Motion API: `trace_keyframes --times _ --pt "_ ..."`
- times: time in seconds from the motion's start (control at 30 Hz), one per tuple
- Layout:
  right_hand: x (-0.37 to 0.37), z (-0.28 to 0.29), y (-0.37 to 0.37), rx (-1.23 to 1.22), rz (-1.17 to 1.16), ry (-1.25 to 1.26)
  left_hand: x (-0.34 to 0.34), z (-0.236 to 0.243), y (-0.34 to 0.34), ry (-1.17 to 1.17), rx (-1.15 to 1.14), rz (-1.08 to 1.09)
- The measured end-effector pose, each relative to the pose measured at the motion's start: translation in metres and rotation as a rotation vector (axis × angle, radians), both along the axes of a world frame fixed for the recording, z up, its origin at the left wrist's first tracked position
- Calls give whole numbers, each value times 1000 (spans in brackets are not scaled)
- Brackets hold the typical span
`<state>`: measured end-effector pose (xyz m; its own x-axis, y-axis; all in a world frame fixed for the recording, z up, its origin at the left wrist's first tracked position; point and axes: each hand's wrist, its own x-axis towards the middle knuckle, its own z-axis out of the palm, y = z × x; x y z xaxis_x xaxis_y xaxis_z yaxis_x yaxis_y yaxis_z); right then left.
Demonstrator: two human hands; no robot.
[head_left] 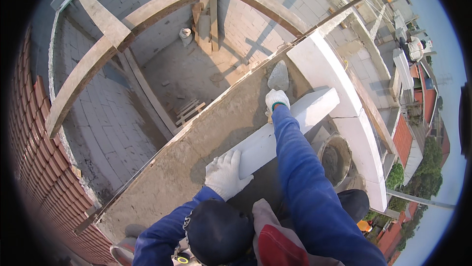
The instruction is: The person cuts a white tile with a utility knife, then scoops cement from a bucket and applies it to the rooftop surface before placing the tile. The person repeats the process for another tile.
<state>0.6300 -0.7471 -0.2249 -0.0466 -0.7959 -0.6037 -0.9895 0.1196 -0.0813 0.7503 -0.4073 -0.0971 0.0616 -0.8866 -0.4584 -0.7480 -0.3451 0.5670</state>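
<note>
My right hand (pixel 278 100), in a white knit glove, is closed around the handle of a pointed trowel (pixel 279 76). Its grey blade lies over the mortar-smeared top of the wall (pixel 196 131). A long white block (pixel 258 150) lies at a slant along this wall top, passing beneath my right forearm. At the block's near left end rests my left hand (pixel 225 173), also gloved, with fingers stretched out over the block and the thumb apart. The palm side of both hands is hidden.
A round bucket of mortar (pixel 336 158) stands right of my right arm. Curved white blocks (pixel 349 101) line the right edge. Beyond the wall, a room drops to a floor (pixel 191 79) with planks and a sack (pixel 186 36). Concrete beams (pixel 162 8) cross above; roof tiles (pixel 42 167) lie left.
</note>
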Motion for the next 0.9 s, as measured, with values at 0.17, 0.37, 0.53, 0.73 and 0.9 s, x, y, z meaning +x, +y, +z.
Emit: trace_keyframes --times 0.17,0.37,0.53,0.73,0.9 --pt "-33 2 -45 135 -619 -564 -4 -1 2 -24 -62 -16" --pt "-52 28 -67 169 -677 -741 -6 -4 -2 -7 -36 -21" --pt "-21 32 -12 227 -1100 -1235 -8 -6 0 -33 -43 -9" --pt "1 22 3 130 -1465 -1611 -6 -6 0 -40 -39 -9" --pt "-35 19 -51 219 -1232 -1371 -6 -1 -3 -3 -72 -22"
